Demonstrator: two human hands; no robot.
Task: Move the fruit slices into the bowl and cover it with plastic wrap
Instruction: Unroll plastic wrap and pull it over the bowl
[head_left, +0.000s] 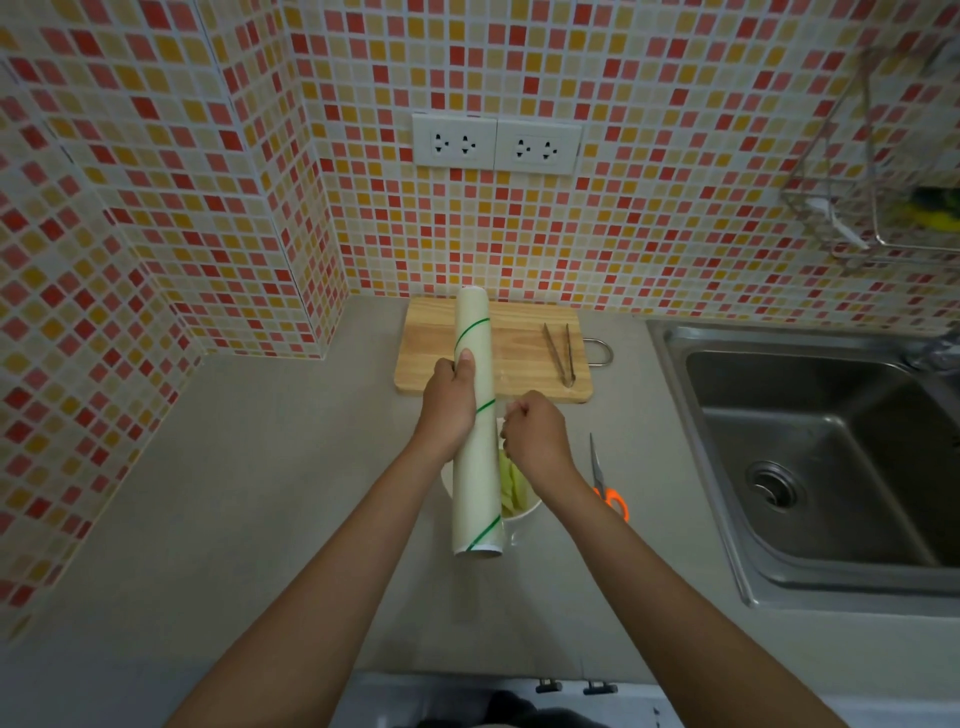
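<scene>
Overhead, pale green-striped wrap roll (475, 415) hides, seemingly, a white bowl (522, 512).

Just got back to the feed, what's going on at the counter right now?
A person is partway through wrapping. The left hand grips the roll of plastic wrap, held above the white bowl, which already has pale fruit slices in it. The right hand is curled beside the roll, apparently pinching the film's edge, though the film itself is too clear to make out. The tongs lie on the cutting board, which shows no slices, and the scissors rest on the counter right of the bowl.
</scene>
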